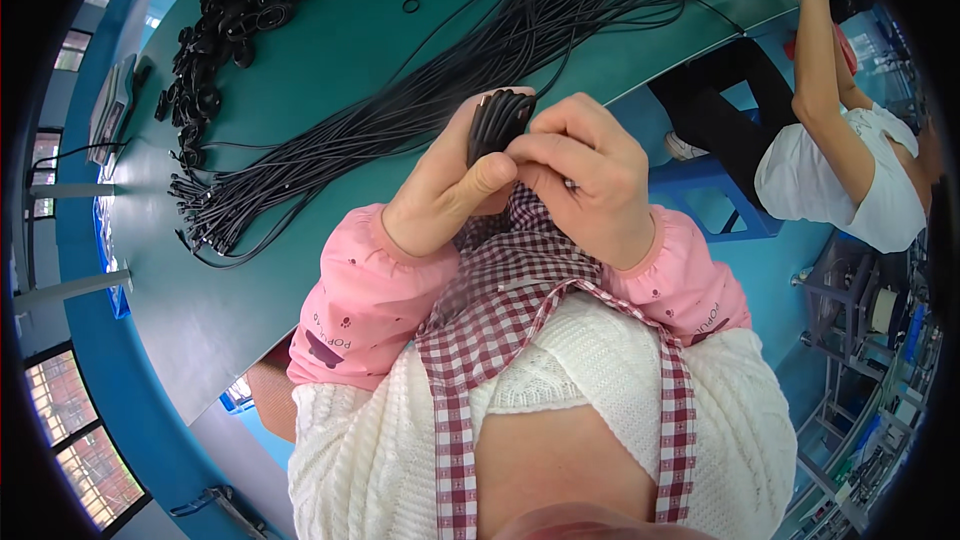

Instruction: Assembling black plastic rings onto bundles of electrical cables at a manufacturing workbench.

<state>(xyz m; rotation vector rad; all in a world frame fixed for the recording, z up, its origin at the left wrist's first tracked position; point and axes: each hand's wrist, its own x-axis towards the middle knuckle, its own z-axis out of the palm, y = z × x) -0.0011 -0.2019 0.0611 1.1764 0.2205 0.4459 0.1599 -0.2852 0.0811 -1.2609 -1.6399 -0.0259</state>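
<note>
Both hands hold a small bunch of black cords close to the chest.

The left hand [445, 195] fingers are wrapped tight around the bunch of black cords [497, 125]; the right hand [585, 175] pinches it too. I think the bunch is being gathered; next it needs neat tying. More loose cords [420, 90] lie on the green tabletop [300, 270].

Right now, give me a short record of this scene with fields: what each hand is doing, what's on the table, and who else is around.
left hand: left hand holds a bundle of black cables, thumb pressed across it
right hand: right hand closes on the same bundle, fingers curled at its lower end
table: green table with a long spread of loose black cables and a pile of black rings
nearby: another person in a white shirt, arm raised
</note>
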